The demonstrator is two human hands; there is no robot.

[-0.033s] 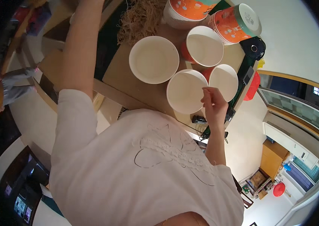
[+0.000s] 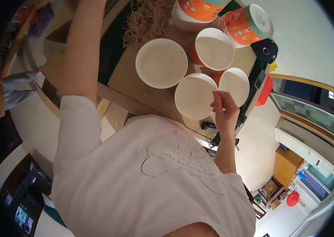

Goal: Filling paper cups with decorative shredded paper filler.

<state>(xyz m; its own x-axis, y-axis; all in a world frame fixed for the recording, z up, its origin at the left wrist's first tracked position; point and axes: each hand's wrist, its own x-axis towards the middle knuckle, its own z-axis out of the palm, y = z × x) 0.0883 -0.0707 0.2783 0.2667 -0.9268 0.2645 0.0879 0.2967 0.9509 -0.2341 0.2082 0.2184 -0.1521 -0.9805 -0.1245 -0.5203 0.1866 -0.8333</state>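
My right hand [image 2: 226, 110] is closed in a pinch at the right rim of the near paper cup [image 2: 195, 97]. Whether its fingertips hold the rim or something thin cannot be made out. Just behind them stands another white-lined paper cup [image 2: 235, 87]. A wider cup [image 2: 161, 63] is to the left, and an orange-sided one [image 2: 215, 49] stands farther back. All these cups are upright with their mouths open; the insides look plain white. My left forearm [image 2: 81, 55] reaches up past the top edge, so that hand is out of sight.
Stacked orange and green paper cups [image 2: 249, 25] lie tilted at the back right, beside another stack [image 2: 198, 15]. A heap of tan shredded filler [image 2: 147, 23] is at the back left. Brown cardboard [image 2: 125, 81] covers the tabletop. A dark round object [image 2: 265, 50] sits at the right edge.
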